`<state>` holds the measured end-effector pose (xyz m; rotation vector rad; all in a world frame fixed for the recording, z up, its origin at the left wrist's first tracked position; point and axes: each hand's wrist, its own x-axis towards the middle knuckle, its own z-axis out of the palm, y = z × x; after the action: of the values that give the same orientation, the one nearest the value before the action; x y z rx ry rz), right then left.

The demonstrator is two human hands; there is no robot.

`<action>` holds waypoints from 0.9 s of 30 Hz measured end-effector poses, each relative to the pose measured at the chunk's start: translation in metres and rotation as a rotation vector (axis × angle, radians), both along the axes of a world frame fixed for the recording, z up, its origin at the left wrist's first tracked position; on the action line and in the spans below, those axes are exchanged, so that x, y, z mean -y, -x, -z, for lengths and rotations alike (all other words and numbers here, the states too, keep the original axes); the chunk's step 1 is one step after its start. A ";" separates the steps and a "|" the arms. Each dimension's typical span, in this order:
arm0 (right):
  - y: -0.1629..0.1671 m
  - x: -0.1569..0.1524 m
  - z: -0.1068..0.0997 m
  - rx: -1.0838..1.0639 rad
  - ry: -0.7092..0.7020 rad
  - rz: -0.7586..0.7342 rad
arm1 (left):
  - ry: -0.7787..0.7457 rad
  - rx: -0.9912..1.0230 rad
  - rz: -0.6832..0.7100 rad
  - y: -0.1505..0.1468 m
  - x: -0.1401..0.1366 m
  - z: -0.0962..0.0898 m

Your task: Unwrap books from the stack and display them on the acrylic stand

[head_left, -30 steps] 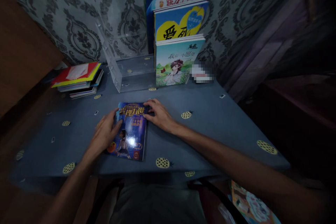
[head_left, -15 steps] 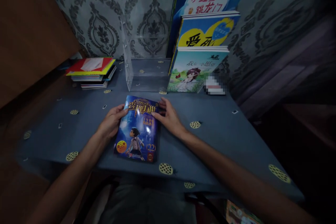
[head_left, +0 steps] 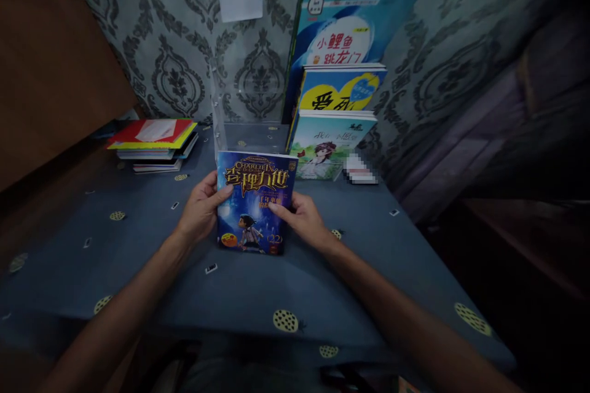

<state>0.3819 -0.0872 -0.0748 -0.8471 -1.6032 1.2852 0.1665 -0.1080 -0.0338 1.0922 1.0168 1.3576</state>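
A dark blue book (head_left: 254, 199) with gold lettering and a cartoon boy on its cover stands tilted up off the blue tablecloth (head_left: 258, 295), cover facing me. My left hand (head_left: 201, 209) grips its left edge, thumb across the cover. My right hand (head_left: 302, 219) grips its right edge lower down. Just behind the book stands a clear acrylic book stand (head_left: 239, 120), whose left part holds nothing. In its right part several picture books (head_left: 338, 113) stand stepped one behind another.
A flat stack of thin books (head_left: 154, 142) with a red one on top lies at the back left. A brown wooden panel (head_left: 50, 73) borders the left side. Patterned wallpaper with a white note (head_left: 239, 0) is behind. The table's right edge drops into darkness.
The book lay flat on the cloth with both hands at its top corners. Both hands have now taken its sides and raised it upright, nearer the acrylic stand.
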 end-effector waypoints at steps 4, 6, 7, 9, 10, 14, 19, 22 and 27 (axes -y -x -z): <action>-0.013 -0.002 -0.010 0.174 -0.300 0.136 | -0.011 -0.037 0.040 -0.007 -0.002 0.000; -0.015 -0.004 -0.010 0.205 -0.355 0.153 | 0.006 -0.062 0.041 -0.010 -0.004 0.005; -0.016 -0.005 -0.009 0.205 -0.358 0.152 | 0.021 -0.070 0.041 -0.011 -0.005 0.009; -0.016 -0.008 -0.005 0.198 -0.341 0.144 | 0.055 -0.084 0.047 -0.013 -0.006 0.018; -0.016 -0.009 -0.003 0.199 -0.329 0.141 | 0.066 -0.093 0.057 -0.013 -0.007 0.023; -0.017 -0.012 -0.001 0.212 -0.298 0.139 | 0.110 -0.177 0.115 -0.008 -0.009 0.039; -0.025 -0.013 -0.004 0.222 -0.264 0.051 | 0.140 -0.330 0.151 -0.001 -0.011 0.040; -0.030 -0.015 -0.002 0.208 -0.246 0.017 | 0.116 -0.390 0.143 -0.004 -0.015 0.035; -0.033 -0.018 0.002 0.209 -0.273 0.069 | 0.084 -0.389 0.097 -0.014 -0.021 0.027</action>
<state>0.4148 -0.0688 -0.0766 -0.8774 -1.8471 0.9259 0.1808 -0.0872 -0.0606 1.3549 1.2705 1.0361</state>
